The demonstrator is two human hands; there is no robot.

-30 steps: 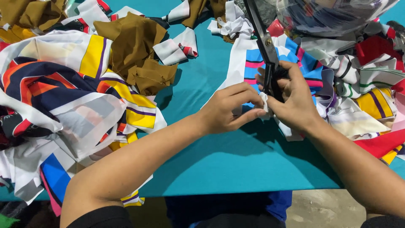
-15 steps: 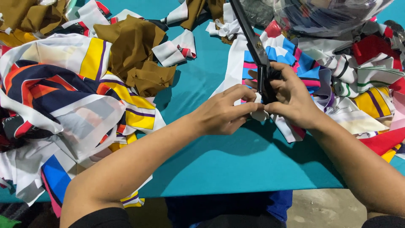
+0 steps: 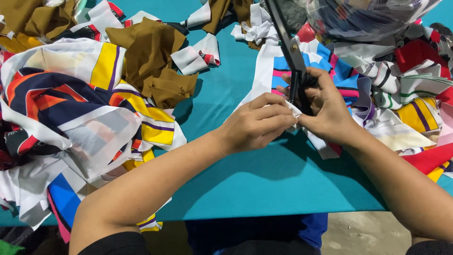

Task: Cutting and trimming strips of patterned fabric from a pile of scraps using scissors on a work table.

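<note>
A white fabric scrap, mid-table on the teal cloth, is pinched by the left hand while black scissors are gripped by the right hand, cutting apparently underway.

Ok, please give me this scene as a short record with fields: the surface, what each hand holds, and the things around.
surface: teal table
left hand: pinches a white fabric strip at its end
right hand: grips black scissors, blades pointing away from the person, and touches the same strip
left side: pile of striped cloth, brown scraps
right side: heap of mixed colour scraps
top right: clear plastic bag with cloth inside
</note>
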